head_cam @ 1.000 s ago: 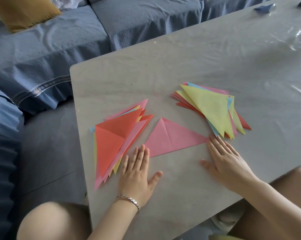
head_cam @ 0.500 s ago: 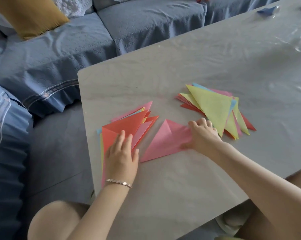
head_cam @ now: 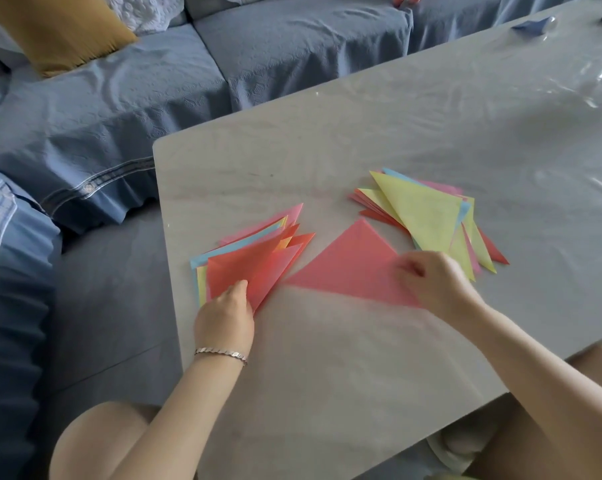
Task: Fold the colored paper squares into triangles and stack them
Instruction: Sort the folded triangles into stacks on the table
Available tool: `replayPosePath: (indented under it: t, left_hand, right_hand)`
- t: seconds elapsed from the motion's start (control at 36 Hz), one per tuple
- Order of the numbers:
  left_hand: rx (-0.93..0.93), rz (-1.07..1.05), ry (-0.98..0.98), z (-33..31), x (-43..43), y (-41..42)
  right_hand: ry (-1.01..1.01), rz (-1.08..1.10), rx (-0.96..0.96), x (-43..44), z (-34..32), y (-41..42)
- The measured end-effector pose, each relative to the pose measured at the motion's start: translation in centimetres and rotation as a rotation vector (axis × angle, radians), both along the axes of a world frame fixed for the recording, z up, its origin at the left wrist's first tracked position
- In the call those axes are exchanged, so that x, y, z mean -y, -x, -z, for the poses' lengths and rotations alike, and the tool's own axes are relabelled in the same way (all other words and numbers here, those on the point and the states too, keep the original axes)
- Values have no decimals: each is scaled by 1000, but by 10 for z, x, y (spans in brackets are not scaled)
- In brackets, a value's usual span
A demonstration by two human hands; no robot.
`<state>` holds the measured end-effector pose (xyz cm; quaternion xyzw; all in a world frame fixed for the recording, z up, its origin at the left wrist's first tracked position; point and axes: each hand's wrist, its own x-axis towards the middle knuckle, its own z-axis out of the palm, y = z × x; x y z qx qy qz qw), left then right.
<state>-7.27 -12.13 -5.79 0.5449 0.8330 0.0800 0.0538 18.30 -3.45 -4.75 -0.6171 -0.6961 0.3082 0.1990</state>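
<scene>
While the pink triangle [head_cam: 348, 268] lies flat in the middle of the frame, between the two piles, the right hand [head_cam: 434, 282] has its fingers curled and pinched on the triangle's right corner. The left hand [head_cam: 225, 313] is at the lower end of the left pile [head_cam: 254, 258], thumb on the top red sheet and the other fingers tucked out of sight, so it looks like a grip on that pile's edge.

Here's what I'd worry about. That triangle is held by one corner only, and thin paper lifted like that tends to droop or pop its fold open, so it may land crooked. I honestly can't tell which pile it's headed for. The right pile [head_cam: 427, 216], with the yellow sheet on top, is already fanned out and sits just beside the right hand, so a careless sweep of the wrist could scatter it further.

The left pile is the bigger risk, I reckon. It's close to the left edge of the bench [head_cam: 362, 133], and the surface looks glossy (some sort of clear cover, going by the shine at the upper right), so a tug from the left hand could slide sheets off towards the sofa [head_cam: 119, 98].
</scene>
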Motion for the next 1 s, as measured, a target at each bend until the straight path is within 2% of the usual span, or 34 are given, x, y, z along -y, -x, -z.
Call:
replayPosePath:
  t: [0.08, 0.17, 0.25, 0.33, 0.42, 0.5, 0.56, 0.72, 0.83, 1.0]
  left_hand:
    - [0, 22, -56, 0, 2, -1]
    - [-65, 135, -192, 3, 0, -6]
    - [-107, 254, -376, 8, -2, -12]
    - [-94, 372, -401, 9, -5, -24]
    - [-101, 501, -372, 10, -7, -41]
    - [-116, 599, -322, 16, -10, -54]
    - [-109, 639, -280, 23, -13, -61]
    - [-100, 666, -78, 35, -18, -71]
    - [-73, 598, -73, 42, -8, -71]
    - [-113, 597, 64, 41, 7, -75]
  right_hand:
    - [-138, 203, -187, -10, -11, -11]
    - [-160, 367, -323, -30, -18, -21]
    - [-113, 452, -279, -45, -18, -29]
    - [-14, 448, -127, -45, -11, -31]
    - [-87, 354, -41, -26, -9, -26]
    - [-301, 121, -27, -1, -2, -14]
    - [-373, -52, 12, 15, 8, -6]
    - [-400, -492, 342, 46, 39, 13]
    - [-335, -566, 537, 50, 55, 17]
    - [-371, -567, 590, 51, 54, 19]
